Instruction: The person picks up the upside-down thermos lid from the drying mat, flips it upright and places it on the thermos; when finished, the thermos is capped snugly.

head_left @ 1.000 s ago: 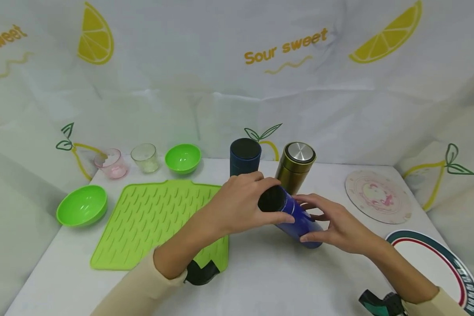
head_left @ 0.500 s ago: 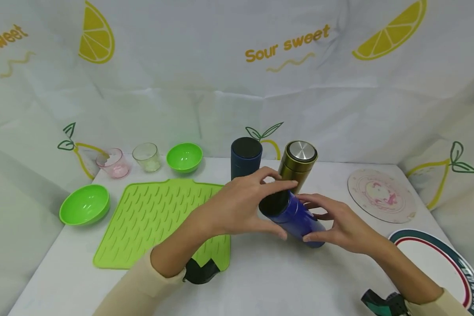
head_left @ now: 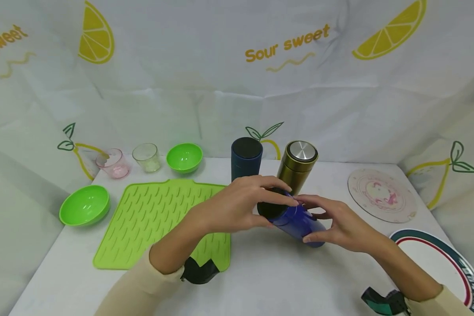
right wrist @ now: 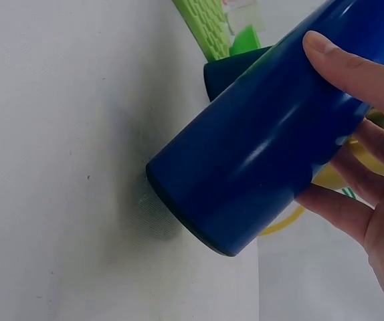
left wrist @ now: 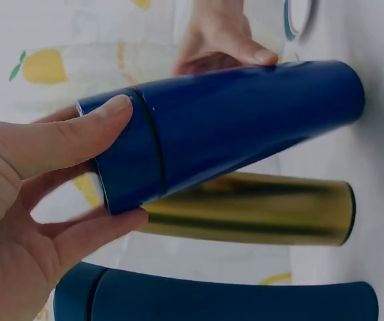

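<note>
A glossy blue thermos (head_left: 298, 224) leans in the head view with its dark-topped lid up and to the left. Around that lid (left wrist: 128, 150), my left hand (head_left: 242, 204) has its thumb on one side and fingers on the other. My right hand (head_left: 341, 224) grips the body lower down, thumb in front and fingers behind. In the right wrist view the thermos's base (right wrist: 192, 224) shows close over the white table. Behind it stand a gold thermos (head_left: 292, 173) with a silver-topped lid and a dark blue thermos (head_left: 245, 160), its lower part hidden by my left hand.
A green draining mat (head_left: 158, 219) lies to the left. Beyond it are two green bowls (head_left: 184, 158) (head_left: 84, 205), a pink glass (head_left: 114, 164) and a clear glass (head_left: 147, 158). On the right lie a pink round mat (head_left: 381, 195) and a white plate (head_left: 430, 263) with a dark green rim.
My left hand's fingers and thumb opened off the lid, then closed around it again at a different angle. My right hand keeps holding the tilted thermos in nearly the same place.
</note>
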The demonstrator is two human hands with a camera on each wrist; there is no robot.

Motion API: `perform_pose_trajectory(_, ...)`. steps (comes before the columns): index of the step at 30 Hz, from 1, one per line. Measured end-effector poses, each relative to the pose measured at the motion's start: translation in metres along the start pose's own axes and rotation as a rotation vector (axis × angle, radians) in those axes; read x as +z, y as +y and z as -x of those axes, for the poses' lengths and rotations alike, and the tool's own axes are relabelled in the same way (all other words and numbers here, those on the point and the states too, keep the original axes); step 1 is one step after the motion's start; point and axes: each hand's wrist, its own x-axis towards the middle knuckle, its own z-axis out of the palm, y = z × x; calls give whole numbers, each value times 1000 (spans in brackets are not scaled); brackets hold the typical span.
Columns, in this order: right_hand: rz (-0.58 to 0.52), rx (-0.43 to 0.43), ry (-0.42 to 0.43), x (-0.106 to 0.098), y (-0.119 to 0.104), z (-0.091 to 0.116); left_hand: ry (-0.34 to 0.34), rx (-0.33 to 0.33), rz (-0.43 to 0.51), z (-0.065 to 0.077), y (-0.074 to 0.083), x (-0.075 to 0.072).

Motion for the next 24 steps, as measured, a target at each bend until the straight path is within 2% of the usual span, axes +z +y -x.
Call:
perform_pose_trajectory(3, -9, 14, -17, -1, 0, 0, -36, 50, 42, 1, -3, -1)
perform_pose_trajectory(8, -22, 30, -34, -3, -1, 0, -68, 92, 85, 1, -5, -1)
perform_pose_trajectory(18, -41, 33, -48, -2, -1, 0, -76, 108, 100, 2, -6, -3)
perform_pose_trajectory(24, -37, 20, -24, 0, 0, 2, -72, 106, 117, 2, -7, -2)
